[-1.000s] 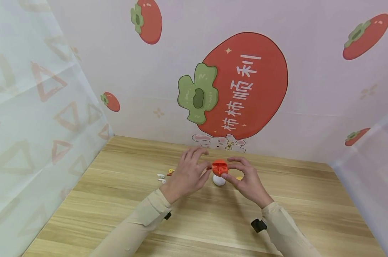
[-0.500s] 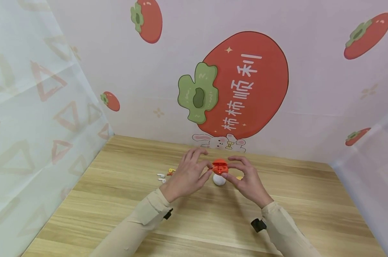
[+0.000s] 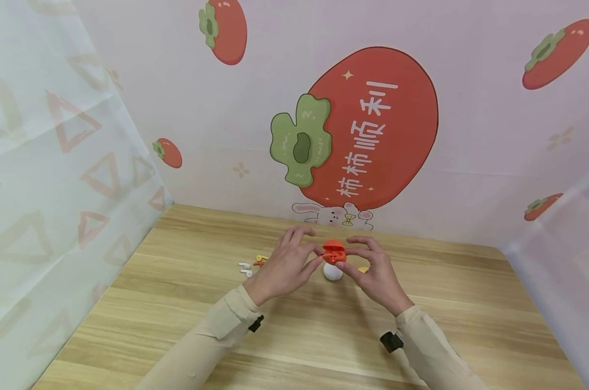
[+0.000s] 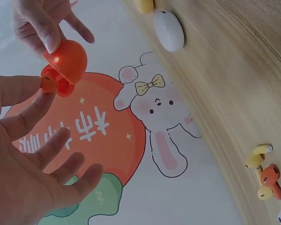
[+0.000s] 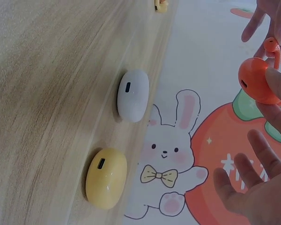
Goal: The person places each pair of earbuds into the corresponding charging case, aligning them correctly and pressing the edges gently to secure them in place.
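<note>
In the head view, my right hand holds a small orange earbud case up off the table, its lid raised. Thumb and fingers grip the case by its side. My left hand pinches an orange earbud between thumb and index finger, its other fingers spread. In the left wrist view the earbud's head overlaps the case's opening. The right wrist view shows the earbud's stem alongside the case, whose rounded outside has a dark charging port.
A white earbud case and a yellow earbud case stand on the wooden table. Left of them lie loose earbuds: an orange earbud, a yellow earbud and white ones. A printed wall sheet rises behind the table.
The left hand has brought the orange earbud slightly right, from beside the case to over its opening. The case has tilted a little; the right hand keeps its grip.
</note>
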The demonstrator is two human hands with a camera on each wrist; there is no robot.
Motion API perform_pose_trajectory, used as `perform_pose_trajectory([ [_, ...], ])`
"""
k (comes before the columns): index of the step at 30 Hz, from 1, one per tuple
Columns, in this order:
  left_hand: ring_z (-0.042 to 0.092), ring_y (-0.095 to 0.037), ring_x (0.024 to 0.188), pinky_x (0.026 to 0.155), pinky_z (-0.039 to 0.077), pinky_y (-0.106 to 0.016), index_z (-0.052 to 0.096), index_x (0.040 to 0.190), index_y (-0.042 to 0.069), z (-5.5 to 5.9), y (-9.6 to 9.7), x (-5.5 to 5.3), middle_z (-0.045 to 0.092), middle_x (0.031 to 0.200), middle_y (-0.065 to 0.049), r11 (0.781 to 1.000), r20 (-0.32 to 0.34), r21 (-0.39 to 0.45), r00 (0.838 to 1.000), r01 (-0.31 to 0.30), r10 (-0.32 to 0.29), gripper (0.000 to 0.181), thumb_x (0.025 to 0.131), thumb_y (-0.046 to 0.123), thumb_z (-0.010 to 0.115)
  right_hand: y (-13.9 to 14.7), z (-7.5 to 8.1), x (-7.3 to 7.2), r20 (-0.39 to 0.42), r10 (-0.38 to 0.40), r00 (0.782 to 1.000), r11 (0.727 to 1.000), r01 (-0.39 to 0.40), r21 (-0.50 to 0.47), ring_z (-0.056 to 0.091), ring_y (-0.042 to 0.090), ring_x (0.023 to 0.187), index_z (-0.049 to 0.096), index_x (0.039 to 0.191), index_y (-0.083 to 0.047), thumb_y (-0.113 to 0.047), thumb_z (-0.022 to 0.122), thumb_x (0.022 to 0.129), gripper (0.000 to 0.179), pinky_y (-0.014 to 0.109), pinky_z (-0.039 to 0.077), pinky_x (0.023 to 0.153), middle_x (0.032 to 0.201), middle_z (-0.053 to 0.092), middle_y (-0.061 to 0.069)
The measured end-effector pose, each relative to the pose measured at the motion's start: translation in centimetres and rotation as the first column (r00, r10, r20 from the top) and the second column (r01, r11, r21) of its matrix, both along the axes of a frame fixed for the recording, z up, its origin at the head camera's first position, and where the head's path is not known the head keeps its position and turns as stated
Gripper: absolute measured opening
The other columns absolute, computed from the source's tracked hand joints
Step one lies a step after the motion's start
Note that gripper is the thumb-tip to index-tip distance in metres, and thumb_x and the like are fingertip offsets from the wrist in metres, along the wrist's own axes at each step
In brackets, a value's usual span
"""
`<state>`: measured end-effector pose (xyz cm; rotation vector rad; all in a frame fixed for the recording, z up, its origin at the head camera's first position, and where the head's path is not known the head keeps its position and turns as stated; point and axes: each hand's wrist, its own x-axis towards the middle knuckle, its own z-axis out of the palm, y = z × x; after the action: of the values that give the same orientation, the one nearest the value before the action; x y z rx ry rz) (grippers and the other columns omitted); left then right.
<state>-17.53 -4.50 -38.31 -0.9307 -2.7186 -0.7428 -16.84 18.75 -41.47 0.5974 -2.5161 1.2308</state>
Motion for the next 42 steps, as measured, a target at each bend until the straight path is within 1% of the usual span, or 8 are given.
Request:
perform_pose_trajectory([
  [5,0.041,-0.034,0.133,0.108,0.037,-0.055,0.074,0.107,0.014,-0.10,-0.02,-0.02,0.049,0.140,-0.013,0.999,-0.104,-0.052,0.995,-0.003,-0.003,0.013,0.099,0.023,0.068,-0.03,0.01,-0.02,0.003,-0.005,1.000,1.000,0.005,0.003,0.051,0.032,0.125,0.078,0.106,-0.002,-0.017,0.085,0.083,0.028,0.062,0.044,0.099,0.131,0.059,0.015],
  [11,0.041,-0.035,0.132,0.106,0.039,-0.056,0.075,0.106,0.015,-0.17,-0.11,0.03,0.050,0.137,-0.013,0.994,-0.240,-0.109,0.971,-0.020,-0.007,0.012,0.097,0.022,0.070,-0.02,-0.10,-0.17,0.009,-0.001,1.000,1.000,0.001,0.001,0.051,0.033,0.125,0.078,0.106,-0.003,-0.018,0.085,0.084,0.028,0.063,0.044,0.099,0.131,0.059,0.017],
  [16,0.043,-0.037,0.131,0.106,0.039,-0.057,0.075,0.105,0.018,-0.38,-0.05,-0.19,0.052,0.133,-0.014,0.981,-0.387,-0.186,0.922,-0.052,-0.024,0.011,0.096,0.022,0.071,-0.09,-0.09,-0.15,0.011,0.005,1.000,1.000,-0.005,0.002,0.052,0.033,0.125,0.078,0.106,-0.003,-0.018,0.085,0.084,0.028,0.061,0.044,0.099,0.130,0.059,0.016],
  [19,0.043,-0.038,0.131,0.106,0.040,-0.056,0.074,0.107,0.019,-0.53,0.02,-0.30,0.053,0.132,-0.014,0.973,-0.446,-0.220,0.894,-0.070,-0.036,0.013,0.094,0.020,0.073,-0.17,-0.04,-0.11,0.015,0.013,1.000,1.000,-0.013,0.001,0.052,0.032,0.125,0.078,0.105,-0.003,-0.018,0.085,0.083,0.028,0.060,0.044,0.100,0.129,0.060,0.015],
  [24,0.043,-0.037,0.131,0.104,0.041,-0.054,0.073,0.106,0.019,-0.68,0.14,-0.41,0.052,0.132,-0.014,0.967,-0.486,-0.242,0.872,-0.073,-0.056,0.021,0.087,0.014,0.077,-0.29,-0.05,-0.12,0.013,0.019,1.000,1.000,-0.019,0.012,0.052,0.032,0.125,0.078,0.105,-0.004,-0.018,0.086,0.083,0.027,0.059,0.042,0.102,0.129,0.060,0.013],
  [30,0.040,-0.037,0.133,0.106,0.040,-0.053,0.074,0.106,0.020,-0.63,0.24,-0.46,0.051,0.132,-0.013,0.962,-0.514,-0.262,0.855,-0.073,-0.075,0.023,0.086,0.012,0.077,-0.35,-0.16,-0.20,0.004,0.030,1.000,0.999,-0.030,0.025,0.052,0.032,0.125,0.079,0.105,-0.006,-0.018,0.086,0.082,0.027,0.059,0.042,0.102,0.129,0.061,0.011],
  [36,0.039,-0.037,0.135,0.108,0.038,-0.054,0.073,0.110,0.021,-0.65,0.36,-0.48,0.052,0.132,-0.012,0.961,-0.515,-0.268,0.852,-0.059,-0.091,0.028,0.085,0.010,0.078,-0.28,-0.29,-0.29,0.002,0.041,0.999,0.999,-0.041,0.031,0.052,0.033,0.126,0.079,0.106,-0.007,-0.018,0.086,0.082,0.028,0.062,0.042,0.102,0.129,0.060,0.014],
  [42,0.040,-0.037,0.135,0.108,0.038,-0.054,0.072,0.112,0.022,-0.70,0.48,-0.60,0.053,0.131,-0.012,0.963,-0.522,-0.266,0.846,-0.037,-0.112,0.031,0.084,0.012,0.079,-0.24,-0.26,-0.22,-0.005,0.049,0.999,0.998,-0.049,0.038,0.052,0.032,0.125,0.079,0.106,-0.007,-0.018,0.086,0.083,0.026,0.062,0.042,0.101,0.129,0.061,0.011],
])
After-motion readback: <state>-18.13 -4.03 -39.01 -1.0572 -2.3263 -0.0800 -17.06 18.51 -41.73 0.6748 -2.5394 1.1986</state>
